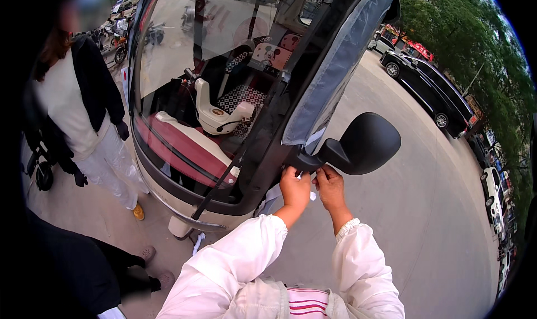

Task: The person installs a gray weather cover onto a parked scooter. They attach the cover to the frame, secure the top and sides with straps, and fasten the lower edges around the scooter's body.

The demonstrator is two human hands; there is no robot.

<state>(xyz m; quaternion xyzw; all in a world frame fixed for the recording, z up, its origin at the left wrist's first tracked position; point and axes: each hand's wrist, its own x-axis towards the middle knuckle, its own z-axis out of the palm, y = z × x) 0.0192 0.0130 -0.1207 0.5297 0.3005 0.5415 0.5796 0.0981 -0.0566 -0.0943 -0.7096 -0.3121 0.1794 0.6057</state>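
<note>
Both my arms, in white sleeves, reach up to the black side mirror [366, 144] of a small enclosed vehicle [210, 215]. My left hand [295, 189] is closed at the underside of the mirror's mount [306, 161], fingertips pinched together. Close beside it, my right hand [330, 189] pinches at the same mount from the right. Whatever the fingertips hold is too small or hidden to make out. A grey fabric cover [330, 78] hangs down the vehicle's side just above the mirror. White strips [272, 197] show by the body left of my left hand.
Behind the windshield [168, 89] are a beige handlebar console [215, 115] and a patterned seat [241, 103]. A person [84, 95] in a dark jacket stands at the left; another person in black [84, 263] is at lower left. A black car [430, 89] is parked beyond, at right.
</note>
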